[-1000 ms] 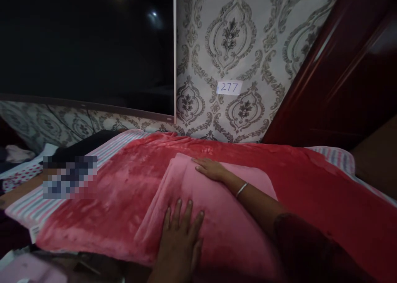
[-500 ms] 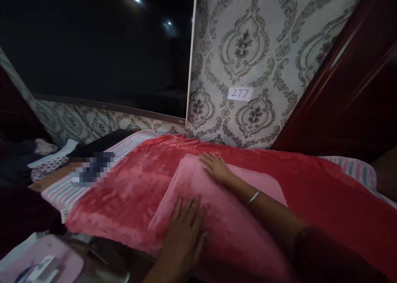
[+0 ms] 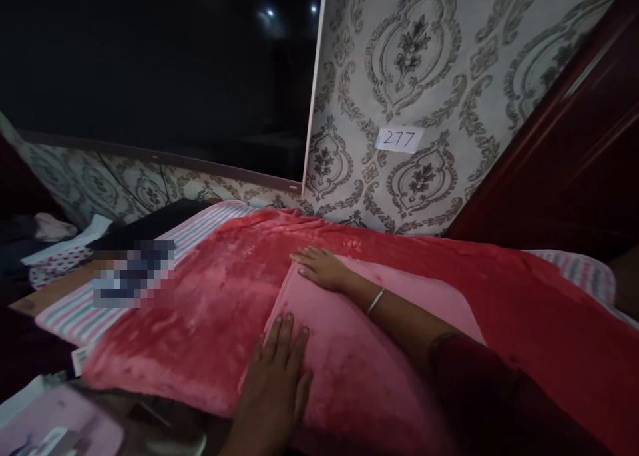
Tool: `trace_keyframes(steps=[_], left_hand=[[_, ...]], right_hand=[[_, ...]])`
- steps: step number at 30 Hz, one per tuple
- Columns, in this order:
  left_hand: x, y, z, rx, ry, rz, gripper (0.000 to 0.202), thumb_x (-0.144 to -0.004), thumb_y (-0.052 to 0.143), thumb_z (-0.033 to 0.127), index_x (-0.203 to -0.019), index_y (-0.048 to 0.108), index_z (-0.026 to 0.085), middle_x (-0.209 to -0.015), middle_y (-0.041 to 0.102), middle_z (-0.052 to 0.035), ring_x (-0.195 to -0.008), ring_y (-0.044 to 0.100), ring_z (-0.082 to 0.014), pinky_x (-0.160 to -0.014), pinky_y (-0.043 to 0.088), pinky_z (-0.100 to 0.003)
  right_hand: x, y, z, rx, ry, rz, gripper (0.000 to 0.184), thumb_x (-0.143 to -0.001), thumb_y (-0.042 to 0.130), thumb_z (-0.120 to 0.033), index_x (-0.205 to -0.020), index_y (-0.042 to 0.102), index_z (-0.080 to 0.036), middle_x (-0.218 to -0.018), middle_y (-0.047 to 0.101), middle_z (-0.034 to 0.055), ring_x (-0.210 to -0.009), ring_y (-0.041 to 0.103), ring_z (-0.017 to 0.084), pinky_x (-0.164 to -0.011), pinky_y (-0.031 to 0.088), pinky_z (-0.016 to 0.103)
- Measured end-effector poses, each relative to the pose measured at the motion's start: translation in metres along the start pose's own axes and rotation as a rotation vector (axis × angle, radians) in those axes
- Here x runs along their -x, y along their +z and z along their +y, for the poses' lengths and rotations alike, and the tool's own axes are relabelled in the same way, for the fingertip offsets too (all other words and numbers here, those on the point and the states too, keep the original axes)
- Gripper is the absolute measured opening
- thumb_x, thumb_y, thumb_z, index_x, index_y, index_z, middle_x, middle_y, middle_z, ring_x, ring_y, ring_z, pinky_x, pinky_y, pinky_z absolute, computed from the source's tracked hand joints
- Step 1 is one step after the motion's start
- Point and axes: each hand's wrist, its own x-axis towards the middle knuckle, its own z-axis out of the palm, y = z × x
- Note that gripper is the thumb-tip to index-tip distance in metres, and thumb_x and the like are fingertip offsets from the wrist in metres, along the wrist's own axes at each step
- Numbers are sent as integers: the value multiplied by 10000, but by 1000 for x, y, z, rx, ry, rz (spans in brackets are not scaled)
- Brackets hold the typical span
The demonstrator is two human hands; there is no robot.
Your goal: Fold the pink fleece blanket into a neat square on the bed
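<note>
A pink folded blanket [image 3: 359,349] lies on top of a spread red fleece blanket [image 3: 210,296] on a bed. My left hand [image 3: 277,376] rests flat on the near left corner of the pink fold, fingers stretched forward and close together. My right hand [image 3: 322,268] lies flat on the far left corner of the same fold, fingers extended; a silver bangle [image 3: 375,301] circles that wrist. Neither hand grips anything.
A striped sheet [image 3: 80,313] shows under the red blanket at the left. A dark television screen [image 3: 160,76] hangs on patterned wallpaper bearing a "277" label [image 3: 399,138]. A dark red wardrobe [image 3: 569,150] stands at the right. A pink object [image 3: 60,426] sits at the lower left.
Both hands have slid a little leftward along the pink fold's left edge. The camera view shifted slightly; the fold lies flatter.
</note>
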Motion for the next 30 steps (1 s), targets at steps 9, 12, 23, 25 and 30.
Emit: trace_keyframes(steps=[9, 12, 23, 25, 30], left_hand=[[-2, 0, -2, -12, 3, 17, 497, -922, 448, 257, -1405, 535, 182, -1483, 524, -147, -1384, 445, -296, -1078, 355, -442], [-1, 3, -3, -8, 0, -2, 503, -930, 456, 270, -1422, 530, 196, -1500, 512, -141, -1400, 436, -294, -1078, 376, -446], [-28, -26, 0, 100, 32, -40, 476, -989, 362, 317, -1384, 567, 150, -1382, 613, -183, -1279, 566, -353, -1111, 313, -632], [-43, -42, 33, 176, 111, 0, 466, -984, 374, 300, -1375, 561, 130, -1360, 633, -172, -1288, 562, -316, -1149, 300, -572], [-63, -50, 142, 433, 527, -122, 523, -959, 478, 429, -1394, 533, 144, -1397, 610, -141, -1324, 531, -286, -1127, 371, -472]], right_hand=[[-18, 8, 22, -158, 168, -11, 564, -1049, 219, -517, -1556, 346, -305, -1642, 274, 31, -1528, 182, 230, -1236, 134, 493], [-13, -3, 11, -136, 196, 7, 574, -1051, 213, -496, -1574, 301, -277, -1653, 236, 44, -1533, 159, 228, -1235, 130, 516], [161, -49, -9, 15, 106, 96, 551, -1046, 317, -493, -1564, 327, -305, -1672, 151, 59, -1541, 95, 280, -1226, 101, 548], [205, -47, -9, -20, 99, 91, 548, -1049, 289, -512, -1556, 344, -311, -1670, 160, 61, -1542, 87, 272, -1223, 105, 549], [260, -30, 0, -59, 106, 46, 530, -1047, 307, -509, -1554, 325, -358, -1665, 189, 22, -1542, 88, 260, -1223, 81, 557]])
